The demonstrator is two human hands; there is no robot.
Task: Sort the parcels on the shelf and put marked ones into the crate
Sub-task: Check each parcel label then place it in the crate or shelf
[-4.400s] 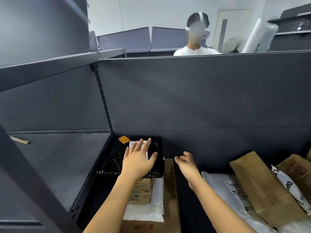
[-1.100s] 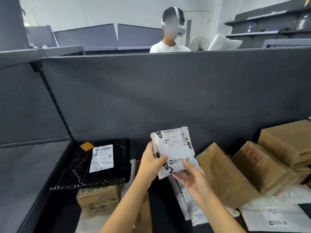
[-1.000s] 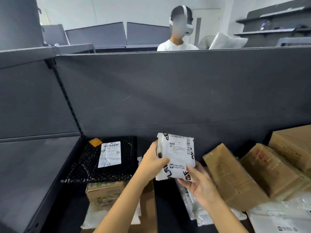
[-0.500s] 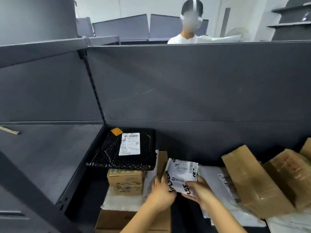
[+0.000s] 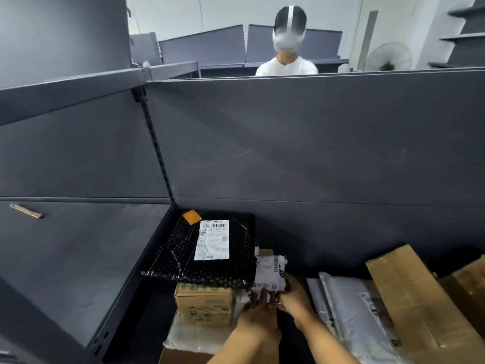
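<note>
Small white parcel (image 5: 270, 270) sits low at bottom centre of frame, label up, its left edge against the black padded envelope (image 5: 183, 258) that lies on a cardboard box (image 5: 204, 306). Judgement: it goes beside this stack as sorted, not crated; no crate in view. Left hand (image 5: 258, 315) pinches the near edge, fingers curled. Right hand (image 5: 295, 298) grips the near right corner, thumb on top. Both forearms reach in from the bottom edge.

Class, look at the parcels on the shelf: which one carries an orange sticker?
The black bubble-wrap parcel lying on the small cardboard box. The orange sticker sits beside its white label; no other parcel shows one.
</note>
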